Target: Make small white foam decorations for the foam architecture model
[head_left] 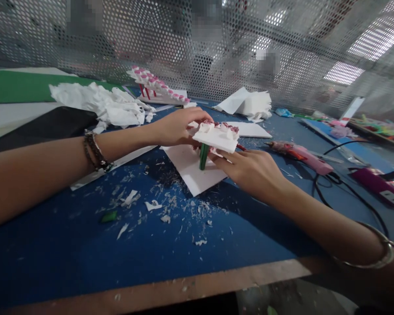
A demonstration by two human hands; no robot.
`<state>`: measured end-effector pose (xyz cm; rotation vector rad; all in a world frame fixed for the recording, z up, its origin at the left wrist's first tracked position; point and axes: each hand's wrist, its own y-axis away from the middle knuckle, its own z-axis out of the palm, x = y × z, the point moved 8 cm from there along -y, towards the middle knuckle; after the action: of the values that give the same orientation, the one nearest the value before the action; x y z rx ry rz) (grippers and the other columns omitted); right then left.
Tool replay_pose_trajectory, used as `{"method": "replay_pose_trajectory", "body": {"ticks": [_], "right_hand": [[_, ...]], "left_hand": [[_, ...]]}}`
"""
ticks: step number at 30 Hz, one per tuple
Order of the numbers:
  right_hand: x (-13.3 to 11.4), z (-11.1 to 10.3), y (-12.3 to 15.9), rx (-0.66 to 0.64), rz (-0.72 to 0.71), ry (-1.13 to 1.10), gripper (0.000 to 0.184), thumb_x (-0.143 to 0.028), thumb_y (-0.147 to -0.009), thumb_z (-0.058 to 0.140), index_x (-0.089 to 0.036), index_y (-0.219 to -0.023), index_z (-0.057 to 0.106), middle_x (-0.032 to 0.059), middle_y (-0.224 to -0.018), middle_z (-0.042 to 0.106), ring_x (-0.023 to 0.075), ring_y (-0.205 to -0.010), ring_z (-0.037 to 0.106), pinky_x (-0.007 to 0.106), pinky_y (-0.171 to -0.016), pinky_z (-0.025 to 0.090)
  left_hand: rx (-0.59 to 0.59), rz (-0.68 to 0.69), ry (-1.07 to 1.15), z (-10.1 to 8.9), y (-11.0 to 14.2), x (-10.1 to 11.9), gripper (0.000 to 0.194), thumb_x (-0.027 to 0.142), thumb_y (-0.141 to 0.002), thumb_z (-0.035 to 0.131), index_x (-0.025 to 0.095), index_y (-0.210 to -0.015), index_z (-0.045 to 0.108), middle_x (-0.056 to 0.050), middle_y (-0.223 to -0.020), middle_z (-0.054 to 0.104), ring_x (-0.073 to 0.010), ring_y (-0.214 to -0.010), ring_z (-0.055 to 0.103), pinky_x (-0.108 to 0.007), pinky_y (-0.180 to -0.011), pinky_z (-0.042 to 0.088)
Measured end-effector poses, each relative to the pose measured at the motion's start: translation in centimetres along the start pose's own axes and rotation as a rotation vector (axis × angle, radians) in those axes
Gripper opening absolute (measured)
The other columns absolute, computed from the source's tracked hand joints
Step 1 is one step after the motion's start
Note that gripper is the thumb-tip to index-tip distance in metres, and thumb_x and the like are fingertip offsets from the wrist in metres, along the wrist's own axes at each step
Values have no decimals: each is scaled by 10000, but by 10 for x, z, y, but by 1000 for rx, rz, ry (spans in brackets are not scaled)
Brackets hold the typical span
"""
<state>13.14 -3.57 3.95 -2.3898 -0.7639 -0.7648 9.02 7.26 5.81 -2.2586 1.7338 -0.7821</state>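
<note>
A small white foam model (217,136) with pink-topped pieces along its upper edge stands on a green leg (203,156) over a white foam sheet (193,170). My left hand (179,127) grips the model's left end, fingers curled over its top. My right hand (249,168) reaches under the model's right side, its fingers closed against the underside near the green leg and a red stick. Both wrists wear bangles.
White scraps litter the blue table (170,245). A pink glue gun (302,156) with black cable lies to the right. A finished foam model (157,87), crumpled white pieces (101,105) and cut foam (249,104) sit before a perforated metal screen (197,48).
</note>
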Motion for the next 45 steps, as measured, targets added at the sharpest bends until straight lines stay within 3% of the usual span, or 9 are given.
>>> {"method": "replay_pose_trajectory", "body": {"ticks": [11,18,24,32,39,45], "right_hand": [[-1,0,-1,0,-9,-11,332,-54,-822,344,-165,-1003,600,32,-963,652,97,-560,580,254,-436,301],[-2,3,-3,-102,-2,9,311,-86,-828,370,-166,-1038,584,34,-1010,638,125,-606,597,255,-447,310],[-1,0,0,-60,-5,-5,331,-79,-836,343,-179,-1019,599,22,-1032,633,120,-588,593,255,-445,319],[1,4,-2,-152,29,-24,317,-95,-839,355,-174,-1045,582,38,-1066,614,136,-632,599,256,-450,321],[1,4,0,-106,2,-47,318,-82,-835,352,-183,-1032,582,22,-1062,617,139,-646,604,258,-469,353],[2,10,-1,-221,35,-88,323,-89,-819,393,-180,-1094,535,48,-1077,606,162,-700,610,264,-482,371]], "left_hand": [[1,-13,15,0,0,1,397,279,-628,599,135,-990,524,-67,-1004,544,-202,-925,500,-273,-748,396],[-13,-7,6,1,1,2,409,292,-635,584,111,-995,518,-79,-1010,536,-202,-939,495,-274,-768,385],[9,25,-10,0,1,3,402,283,-651,583,95,-1001,521,-85,-987,546,-198,-923,497,-267,-759,387],[9,24,8,-1,1,2,386,284,-646,587,108,-984,525,-84,-982,538,-206,-926,498,-280,-764,388],[11,34,-23,-1,1,3,373,282,-651,581,112,-979,527,-80,-958,538,-202,-909,497,-278,-762,387],[14,43,-39,-2,2,4,361,280,-662,568,101,-973,529,-87,-944,539,-199,-884,504,-273,-760,383]]}}
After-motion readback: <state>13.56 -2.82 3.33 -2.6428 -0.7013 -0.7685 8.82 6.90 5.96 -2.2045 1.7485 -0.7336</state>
